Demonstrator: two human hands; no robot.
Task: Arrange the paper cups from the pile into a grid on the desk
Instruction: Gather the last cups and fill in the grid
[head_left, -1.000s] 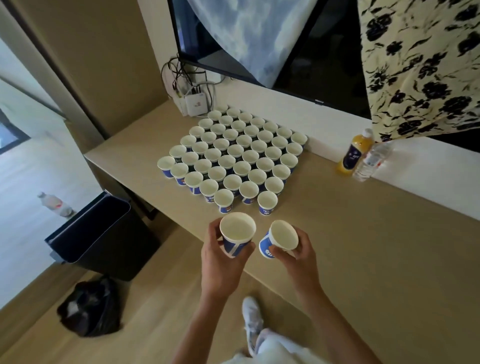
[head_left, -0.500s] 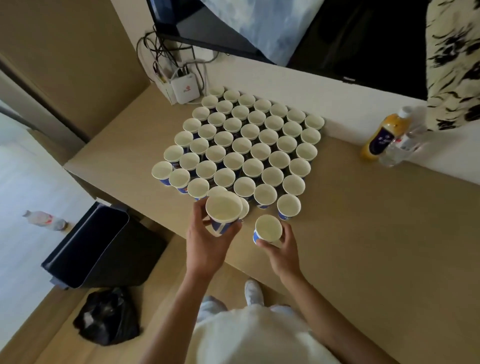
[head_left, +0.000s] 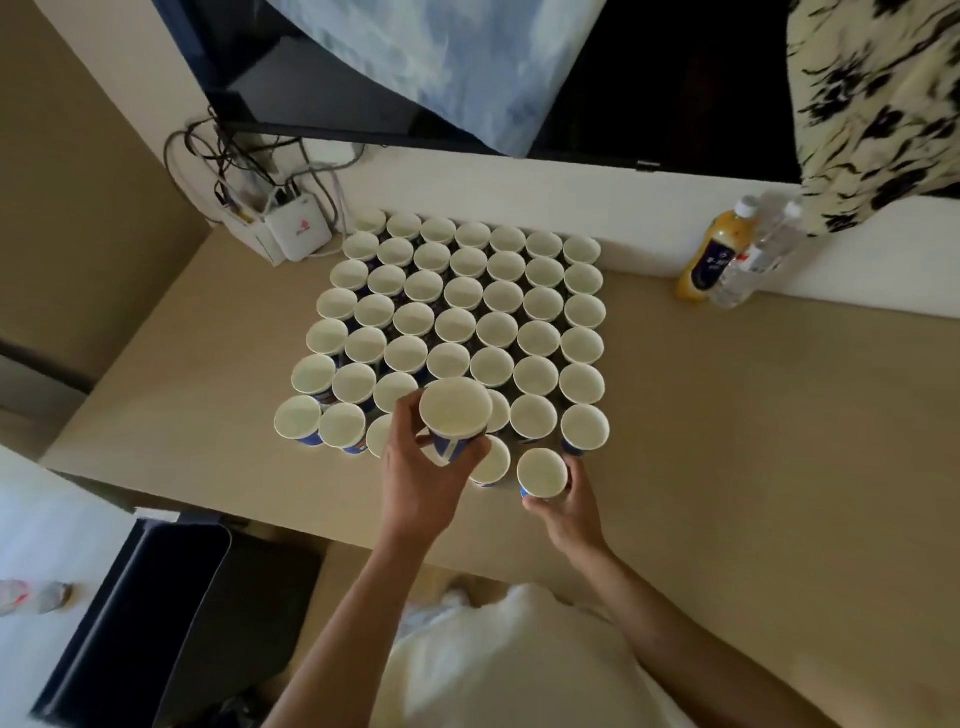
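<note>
Gripping a raised cup (head_left: 455, 413), the left hand (head_left: 418, 486) has its thumb and fingers curled round the blue-and-white wall, and the cup's open mouth hangs above the near rows of the grid (head_left: 455, 326). Whether this is a single cup or several nested together cannot be told. The right hand (head_left: 569, 506) holds a second cup (head_left: 542, 470) upright just beyond the grid's near edge, towards its right corner; its fingers wrap round the cup's near side. Whether that cup's base already touches the desk (head_left: 727, 415) cannot be told. A third cup (head_left: 492, 464) stands just left of the second cup, also outside the grid's near edge and partly hidden by the left hand.

The grid itself is a tight block of white-rimmed paper cups, mouths up and rims almost touching, with its far row close against the wall. At the grid's far left corner sits a white router box (head_left: 298, 234) with a tangle of cables. Well to the right of the grid, against the wall, stand an orange juice bottle (head_left: 709, 262) and a clear water bottle (head_left: 753, 254), touching each other. Beyond the grid hangs a dark screen (head_left: 675, 78), partly draped by a pale blue cloth (head_left: 441, 62) and a floral cloth (head_left: 872, 104). Near and left of the grid, below desk level, stands a dark bin (head_left: 140, 613).
</note>
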